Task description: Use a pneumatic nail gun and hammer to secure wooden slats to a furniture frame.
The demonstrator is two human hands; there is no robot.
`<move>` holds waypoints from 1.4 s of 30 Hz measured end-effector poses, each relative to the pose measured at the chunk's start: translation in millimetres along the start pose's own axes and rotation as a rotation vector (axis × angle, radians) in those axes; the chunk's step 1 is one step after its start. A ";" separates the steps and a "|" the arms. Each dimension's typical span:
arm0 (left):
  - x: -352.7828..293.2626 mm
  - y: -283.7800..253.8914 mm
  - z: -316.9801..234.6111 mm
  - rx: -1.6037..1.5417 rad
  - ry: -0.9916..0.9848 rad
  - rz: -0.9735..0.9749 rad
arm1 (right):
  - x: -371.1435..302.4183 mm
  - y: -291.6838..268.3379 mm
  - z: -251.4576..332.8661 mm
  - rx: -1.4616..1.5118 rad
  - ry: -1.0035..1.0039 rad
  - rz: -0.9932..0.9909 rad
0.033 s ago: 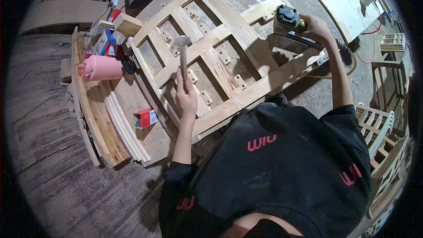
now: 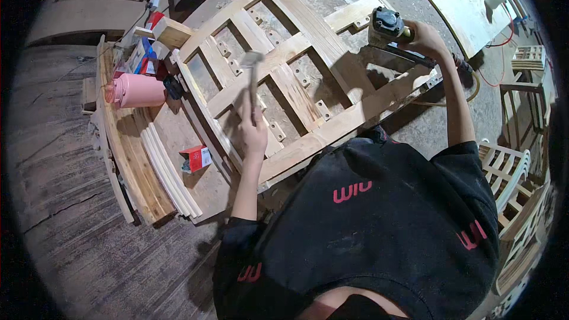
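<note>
My left hand is wrapped round the handle of a hammer, held up over the left part of a pale wooden frame. The hammer is smeared by motion, and I cannot tell whether its head touches the wood. My right hand grips an air nail gun with a dark round cap, over the frame's right end. The gun's lower part reaches along the near rail; its nose is hard to make out in shadow. Small drilled wooden blocks sit along the slats of the frame.
Left of the frame are a pink jug, a torn red box, a wood block and curved pale strips. An air hose trails beside the gun. Slatted wooden pieces stand at right, a pale board at upper right.
The hammer head has swung slightly to the right, with my left hand turning along with it. My right hand and the nail gun have stayed in place.
</note>
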State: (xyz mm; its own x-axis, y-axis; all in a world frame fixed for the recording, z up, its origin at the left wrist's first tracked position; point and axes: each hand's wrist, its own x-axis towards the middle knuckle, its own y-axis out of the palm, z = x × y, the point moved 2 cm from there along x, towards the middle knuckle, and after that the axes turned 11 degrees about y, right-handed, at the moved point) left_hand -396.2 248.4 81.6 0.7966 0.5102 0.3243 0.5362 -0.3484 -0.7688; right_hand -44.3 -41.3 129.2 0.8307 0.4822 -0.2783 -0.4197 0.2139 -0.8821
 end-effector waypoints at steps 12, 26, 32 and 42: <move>3.7 -2.3 -15.4 -0.187 -0.116 -0.041 | 8.3 6.5 -16.8 -0.015 -0.073 -0.052; -7.5 -3.5 -27.4 -0.106 -0.052 -0.090 | 6.4 1.4 -6.7 -0.056 -0.054 -0.023; -10.7 -3.8 -7.3 -0.131 -0.285 0.193 | 2.7 0.4 -1.4 -0.077 -0.003 -0.022; -25.8 -5.8 -34.1 -0.165 -0.053 -0.038 | 4.0 9.8 -12.0 -0.052 -0.045 -0.056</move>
State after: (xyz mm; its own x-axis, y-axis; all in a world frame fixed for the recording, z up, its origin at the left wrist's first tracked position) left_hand -410.3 210.5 96.5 0.7612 0.5649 0.3184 0.6078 -0.4504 -0.6540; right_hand -40.7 -47.4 114.9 0.8346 0.5087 -0.2115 -0.3524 0.1979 -0.9147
